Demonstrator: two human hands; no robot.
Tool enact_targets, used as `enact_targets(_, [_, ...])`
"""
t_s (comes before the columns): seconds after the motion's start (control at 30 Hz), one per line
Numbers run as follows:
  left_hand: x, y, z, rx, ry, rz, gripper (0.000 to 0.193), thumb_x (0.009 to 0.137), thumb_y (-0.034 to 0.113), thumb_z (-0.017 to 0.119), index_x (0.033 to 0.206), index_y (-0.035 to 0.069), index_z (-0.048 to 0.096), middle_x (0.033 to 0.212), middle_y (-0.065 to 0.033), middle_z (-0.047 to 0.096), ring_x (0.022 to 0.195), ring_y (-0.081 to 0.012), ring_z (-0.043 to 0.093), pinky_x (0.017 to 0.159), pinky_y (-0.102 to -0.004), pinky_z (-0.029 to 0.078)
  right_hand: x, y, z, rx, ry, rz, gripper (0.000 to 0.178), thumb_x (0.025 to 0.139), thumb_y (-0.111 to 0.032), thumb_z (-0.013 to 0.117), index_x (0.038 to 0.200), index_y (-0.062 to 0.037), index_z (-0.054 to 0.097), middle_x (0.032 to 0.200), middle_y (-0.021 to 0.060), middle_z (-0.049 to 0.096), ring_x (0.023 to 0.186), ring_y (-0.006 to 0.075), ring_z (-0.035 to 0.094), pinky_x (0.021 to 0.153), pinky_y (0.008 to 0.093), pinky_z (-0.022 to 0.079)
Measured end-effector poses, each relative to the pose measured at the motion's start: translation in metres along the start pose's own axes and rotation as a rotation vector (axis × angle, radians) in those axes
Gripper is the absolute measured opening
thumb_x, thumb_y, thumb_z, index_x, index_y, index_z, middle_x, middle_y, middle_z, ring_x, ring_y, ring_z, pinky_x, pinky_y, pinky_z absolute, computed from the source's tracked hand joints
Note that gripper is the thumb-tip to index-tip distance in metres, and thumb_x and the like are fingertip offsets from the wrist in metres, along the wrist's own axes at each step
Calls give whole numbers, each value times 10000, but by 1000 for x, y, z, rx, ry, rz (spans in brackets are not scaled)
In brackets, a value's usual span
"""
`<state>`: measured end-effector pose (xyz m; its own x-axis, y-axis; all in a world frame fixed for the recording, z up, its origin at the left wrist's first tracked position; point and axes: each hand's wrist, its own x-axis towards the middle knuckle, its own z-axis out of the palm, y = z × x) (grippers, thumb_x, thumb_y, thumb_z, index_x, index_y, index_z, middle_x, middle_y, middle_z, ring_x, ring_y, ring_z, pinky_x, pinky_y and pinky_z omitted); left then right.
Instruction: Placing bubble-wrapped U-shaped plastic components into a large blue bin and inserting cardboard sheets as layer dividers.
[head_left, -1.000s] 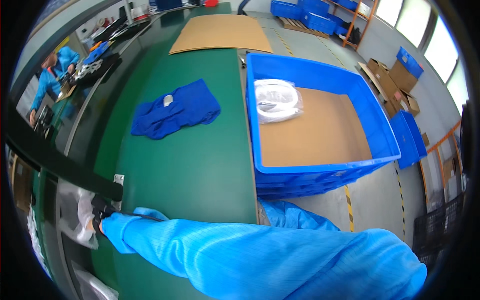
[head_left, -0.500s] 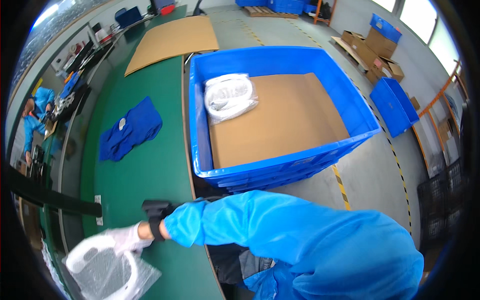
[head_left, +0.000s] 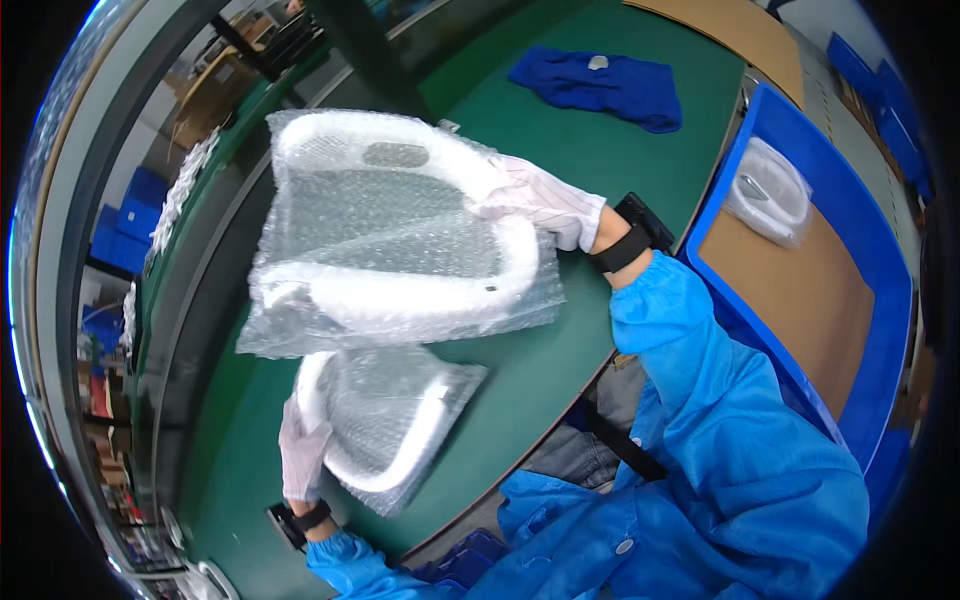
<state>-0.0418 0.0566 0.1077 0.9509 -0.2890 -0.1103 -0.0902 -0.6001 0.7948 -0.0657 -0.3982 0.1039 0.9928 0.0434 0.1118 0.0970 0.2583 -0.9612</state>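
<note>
My right hand (head_left: pixel 548 207), in a thin white glove, is closed on the edge of a bubble-wrapped white curved part (head_left: pixel 400 290). It is a large looped plastic frame with an oval mesh patch, lifted over the green table. Below it, partly covered by it, a second bubble-wrapped white looped part (head_left: pixel 405 455) lies tilted at the table. My left hand (head_left: pixel 302 455), also gloved, grips that part's left edge; some fingers are hidden. A dark device is strapped to each wrist.
The green table (head_left: pixel 560 345) bends round to a grey rail on the left. A blue cloth garment (head_left: pixel 605 85) lies at its far side. On the right stands a big blue bin (head_left: pixel 695 235) lined with cardboard (head_left: pixel 790 290), holding another wrapped white part (head_left: pixel 770 190).
My view has swung left, so the bin now sits at the right. My right hand has raised its wrapped part, and my left hand has come into view on a second one.
</note>
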Motion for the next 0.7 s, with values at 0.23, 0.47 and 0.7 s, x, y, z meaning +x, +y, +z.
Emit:
enact_targets(0.23, [34,38,5,252,-244,384,494,759,156,724,1182,-23,543,997,-136,670,849,-205,635,796,-334,510,4,13,36,-215,-238,59,511,868,-95,655,1338,-22,468,1148,81,614,1036,148,571,916,305,476])
enact_targets(0.47, [52,38,31,-194,-278,86,481,767,205,687,1185,-16,596,1025,-53,665,852,-133,615,713,-288,492,-2,16,41,-1018,-197,-49,445,893,-268,595,1205,21,463,1005,223,610,886,391,615,791,435,488])
enact_targets(0.7, [54,35,34,-131,-206,168,523,734,162,694,1214,-8,573,1074,-66,630,909,-132,597,793,-276,486,-10,-9,60,-1239,-192,2,433,885,-281,546,1077,97,460,774,251,629,780,404,643,687,440,516])
